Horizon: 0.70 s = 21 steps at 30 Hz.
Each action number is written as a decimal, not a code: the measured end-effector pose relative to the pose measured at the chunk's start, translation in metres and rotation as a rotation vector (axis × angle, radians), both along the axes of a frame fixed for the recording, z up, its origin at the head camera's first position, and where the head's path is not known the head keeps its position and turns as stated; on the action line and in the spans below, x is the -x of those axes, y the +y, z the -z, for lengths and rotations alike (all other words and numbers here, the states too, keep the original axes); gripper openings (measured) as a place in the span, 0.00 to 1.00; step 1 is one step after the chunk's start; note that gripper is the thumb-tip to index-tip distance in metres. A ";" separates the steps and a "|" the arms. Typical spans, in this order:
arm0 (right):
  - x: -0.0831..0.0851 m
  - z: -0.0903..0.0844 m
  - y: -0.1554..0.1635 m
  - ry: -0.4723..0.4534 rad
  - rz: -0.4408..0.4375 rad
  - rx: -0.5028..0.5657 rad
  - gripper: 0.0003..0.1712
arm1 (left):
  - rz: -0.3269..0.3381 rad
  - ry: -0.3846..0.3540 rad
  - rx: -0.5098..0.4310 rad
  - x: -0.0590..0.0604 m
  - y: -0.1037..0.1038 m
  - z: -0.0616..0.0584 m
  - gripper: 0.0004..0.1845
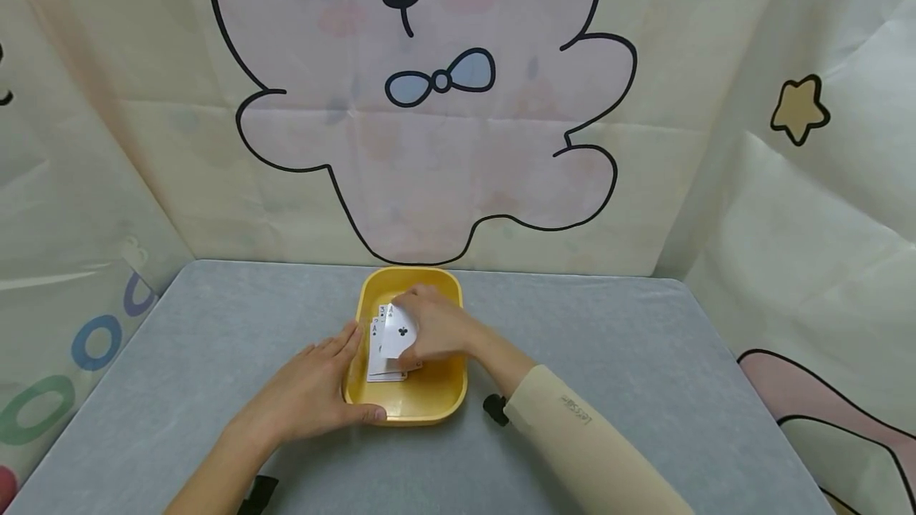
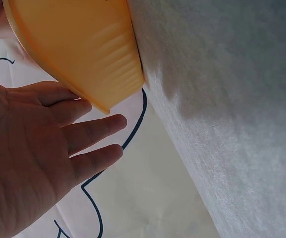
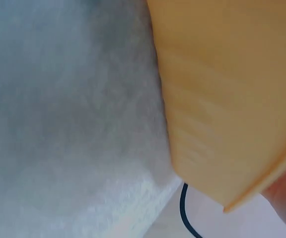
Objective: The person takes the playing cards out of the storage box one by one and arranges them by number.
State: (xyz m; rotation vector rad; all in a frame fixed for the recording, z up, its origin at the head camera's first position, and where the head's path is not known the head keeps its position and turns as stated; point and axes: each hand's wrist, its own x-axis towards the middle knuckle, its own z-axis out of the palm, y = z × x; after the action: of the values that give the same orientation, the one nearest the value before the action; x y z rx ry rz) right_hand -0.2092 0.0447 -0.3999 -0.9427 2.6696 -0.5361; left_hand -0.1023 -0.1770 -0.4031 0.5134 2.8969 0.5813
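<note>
A yellow plastic tray (image 1: 429,405) with rounded corners stands on the table. Several playing cards (image 1: 375,364) lie overlapped inside it, toward its left side. My right hand (image 1: 438,326) reaches in over them and pinches an ace of clubs (image 1: 397,331) by its right side, close above the others; part of that card is hidden by the fingers. At the tray's left rim rests my left hand (image 1: 318,388), its thumb at the near left corner. In the left wrist view its fingers (image 2: 96,134) are spread and fairly straight beside the tray wall (image 2: 88,44).
Grey cloth covers the table (image 1: 608,388). A pale wall sheet (image 1: 501,141) with a cartoon animal hangs right behind the tray at the table's back edge. Sheets also hang at both sides, the right one (image 1: 809,205) with a star.
</note>
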 end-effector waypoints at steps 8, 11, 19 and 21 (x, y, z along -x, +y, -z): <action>0.003 -0.012 0.021 0.058 0.008 0.001 0.53 | -0.013 0.002 0.000 -0.001 0.002 -0.001 0.70; 0.004 -0.018 0.031 0.072 0.003 0.030 0.52 | -0.012 0.013 -0.004 -0.001 0.002 -0.001 0.69; 0.006 -0.027 0.057 0.106 0.046 0.058 0.52 | -0.020 0.014 -0.013 -0.001 0.003 -0.001 0.69; 0.007 -0.028 0.063 0.109 0.065 0.061 0.53 | -0.024 0.011 -0.017 -0.001 0.004 -0.001 0.69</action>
State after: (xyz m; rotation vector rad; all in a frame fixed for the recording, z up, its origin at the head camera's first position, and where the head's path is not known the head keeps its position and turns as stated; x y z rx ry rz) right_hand -0.2162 0.1081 -0.3718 -0.9294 2.8047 -0.6003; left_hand -0.1010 -0.1735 -0.4020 0.4862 2.9152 0.6086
